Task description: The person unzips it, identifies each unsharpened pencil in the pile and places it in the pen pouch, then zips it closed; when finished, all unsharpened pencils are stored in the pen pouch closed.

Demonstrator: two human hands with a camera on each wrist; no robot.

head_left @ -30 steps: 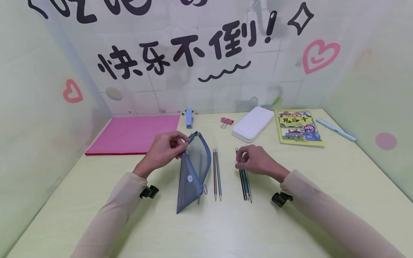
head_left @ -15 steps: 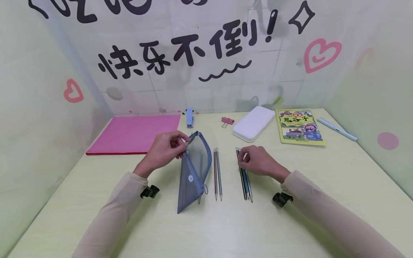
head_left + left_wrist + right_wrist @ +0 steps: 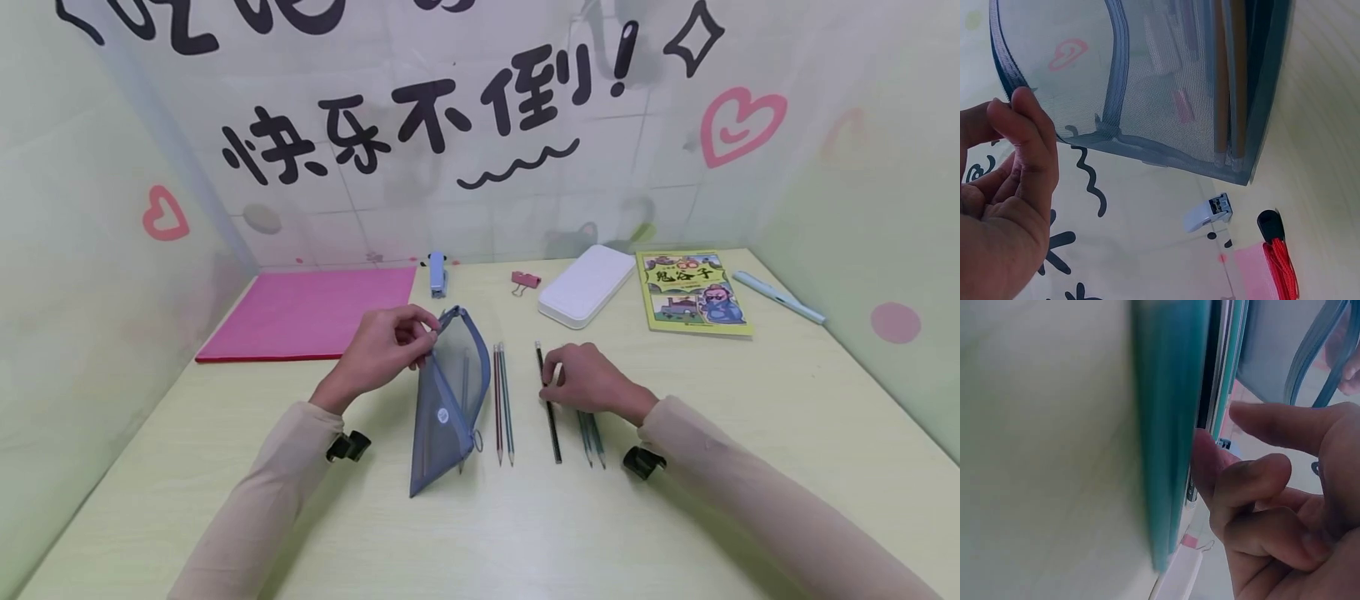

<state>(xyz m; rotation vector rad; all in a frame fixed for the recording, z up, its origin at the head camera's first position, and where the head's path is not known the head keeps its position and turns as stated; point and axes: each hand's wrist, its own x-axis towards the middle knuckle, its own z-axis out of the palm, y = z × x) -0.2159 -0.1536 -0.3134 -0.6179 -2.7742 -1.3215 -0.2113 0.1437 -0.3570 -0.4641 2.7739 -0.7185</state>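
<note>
My left hand point(image 3: 393, 340) pinches the top edge of a blue mesh pencil case point(image 3: 437, 450), which stands with its mouth unzipped. Through the mesh, pencils point(image 3: 1221, 94) show inside it in the left wrist view. My right hand point(image 3: 596, 382) is low over the table with its index fingertip at a black pencil point(image 3: 553, 433); the thumb stands apart from the index finger in the right wrist view. Beside the black pencil lie teal pencils point(image 3: 591, 437), their upper ends hidden by the hand. A dark red pencil point(image 3: 498, 408) and a blue pencil point(image 3: 507, 408) lie between case and right hand.
Along the back are a pink folder point(image 3: 307, 312), a blue stapler point(image 3: 438, 275), a pink binder clip point(image 3: 525, 280), a white case point(image 3: 587, 287), a yellow booklet point(image 3: 693, 293) and a light blue pen-like stick point(image 3: 778, 297). Walls point(image 3: 405, 217) enclose the table.
The black pencil and the teal pencils, bunched together before, are now spread apart, teal ones to the right. My right hand has shifted slightly. My left hand keeps its hold on the pencil case.
</note>
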